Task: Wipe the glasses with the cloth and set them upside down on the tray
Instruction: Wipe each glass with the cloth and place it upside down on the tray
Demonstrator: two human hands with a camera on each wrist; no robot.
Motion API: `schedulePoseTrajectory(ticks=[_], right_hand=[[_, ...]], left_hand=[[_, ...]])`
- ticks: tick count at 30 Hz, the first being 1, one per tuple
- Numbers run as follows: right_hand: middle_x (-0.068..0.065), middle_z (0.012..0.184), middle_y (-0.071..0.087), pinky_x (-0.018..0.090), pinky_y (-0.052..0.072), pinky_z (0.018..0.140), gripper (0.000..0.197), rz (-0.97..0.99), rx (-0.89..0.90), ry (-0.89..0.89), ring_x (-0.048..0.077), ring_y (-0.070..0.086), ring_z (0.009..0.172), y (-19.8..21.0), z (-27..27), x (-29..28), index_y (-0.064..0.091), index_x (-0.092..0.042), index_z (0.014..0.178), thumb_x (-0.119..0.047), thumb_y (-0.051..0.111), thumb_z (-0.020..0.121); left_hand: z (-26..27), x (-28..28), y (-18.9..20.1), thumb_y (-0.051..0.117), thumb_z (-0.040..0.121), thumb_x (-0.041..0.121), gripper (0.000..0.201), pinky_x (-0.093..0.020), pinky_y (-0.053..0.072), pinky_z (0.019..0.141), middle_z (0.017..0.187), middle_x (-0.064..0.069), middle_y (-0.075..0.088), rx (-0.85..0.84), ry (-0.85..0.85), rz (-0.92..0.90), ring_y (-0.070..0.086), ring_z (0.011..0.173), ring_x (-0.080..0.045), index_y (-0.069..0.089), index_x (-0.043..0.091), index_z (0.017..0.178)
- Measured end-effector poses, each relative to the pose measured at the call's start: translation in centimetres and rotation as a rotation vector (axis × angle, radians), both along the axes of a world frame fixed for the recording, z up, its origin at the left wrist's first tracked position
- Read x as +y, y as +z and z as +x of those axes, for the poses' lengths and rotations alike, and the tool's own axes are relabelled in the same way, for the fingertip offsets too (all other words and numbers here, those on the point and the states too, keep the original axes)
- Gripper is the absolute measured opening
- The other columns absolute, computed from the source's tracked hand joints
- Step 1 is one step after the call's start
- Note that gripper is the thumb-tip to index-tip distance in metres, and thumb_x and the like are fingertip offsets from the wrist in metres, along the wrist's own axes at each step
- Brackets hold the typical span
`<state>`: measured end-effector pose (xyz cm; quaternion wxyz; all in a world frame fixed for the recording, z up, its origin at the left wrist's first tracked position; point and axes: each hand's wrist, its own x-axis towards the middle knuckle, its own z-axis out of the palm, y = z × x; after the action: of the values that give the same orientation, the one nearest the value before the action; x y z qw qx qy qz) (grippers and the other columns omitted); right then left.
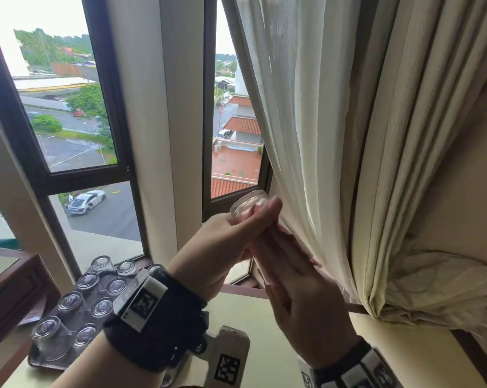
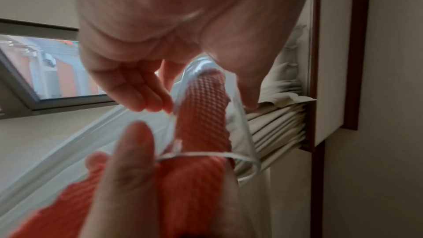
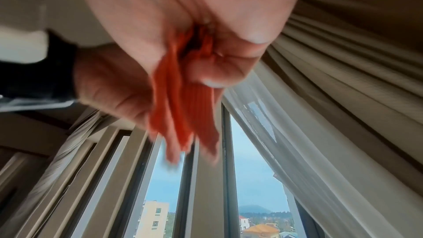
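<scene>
My left hand [image 1: 260, 217] holds a clear glass [image 1: 248, 204] up in front of the window, fingers and thumb curled round its wall, base pointing away from me. In the left wrist view the glass [image 2: 239, 118] has an orange waffle-weave cloth [image 2: 201, 108] pushed inside it. My right hand [image 1: 273, 256] grips that cloth [image 3: 196, 100], and its cloth-covered fingers reach in through the mouth of the glass. At the lower left a dark tray [image 1: 41, 366] carries several glasses [image 1: 70, 301] standing upside down.
Cream curtains [image 1: 362, 163] hang close on the right, bunched against the table edge. A pale table top [image 1: 267, 326] lies below my hands. A dark wooden frame [image 1: 10, 292] stands left of the tray. A white tagged device [image 1: 231, 359] lies on the table.
</scene>
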<state>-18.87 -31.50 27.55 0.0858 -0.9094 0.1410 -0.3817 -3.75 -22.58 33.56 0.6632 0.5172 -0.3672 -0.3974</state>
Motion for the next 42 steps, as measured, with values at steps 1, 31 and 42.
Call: schedulePoseTrajectory(ticks=[1, 31, 42], right_hand=[[-0.005, 0.134, 0.067, 0.028, 0.059, 0.092, 0.058, -0.011, 0.031, -0.017, 0.014, 0.075, 0.097, 0.1, 0.2, 0.3, 0.060, -0.023, 0.140, -0.052, 0.023, 0.107], [-0.001, 0.072, 0.070, 0.027, 0.059, 0.065, 0.009, 0.641, 0.074, -0.011, 0.010, 0.069, 0.060, 0.7, 2.2, 1.9, 0.064, -0.020, 0.101, -0.014, 0.065, 0.094], [0.017, 0.070, 0.062, 0.029, 0.053, 0.043, 0.053, 1.769, -0.209, 0.844, 0.022, 0.061, 0.045, 3.1, 1.2, 3.2, 0.065, -0.002, 0.119, -0.004, 0.078, 0.067]], left_hand=[[0.0, 0.1, 0.3, 0.080, 0.070, 0.051, 0.044, -0.018, 0.060, 0.074, 0.085, -0.004, 0.080, -0.031, 0.023, -0.019, 0.079, 0.086, -0.015, 0.080, 0.013, 0.090], [1.6, -1.1, -2.0, 0.078, 0.081, 0.047, 0.038, -0.034, 0.064, 0.084, 0.092, -0.013, 0.080, -0.155, 0.091, -0.040, 0.079, 0.091, -0.026, 0.083, 0.010, 0.091], [1.9, 0.2, -5.3, 0.081, 0.092, 0.037, 0.084, -0.064, 0.035, 0.116, 0.136, -0.032, 0.055, 0.247, -0.192, -0.317, 0.054, 0.124, -0.042, 0.043, -0.019, 0.142]])
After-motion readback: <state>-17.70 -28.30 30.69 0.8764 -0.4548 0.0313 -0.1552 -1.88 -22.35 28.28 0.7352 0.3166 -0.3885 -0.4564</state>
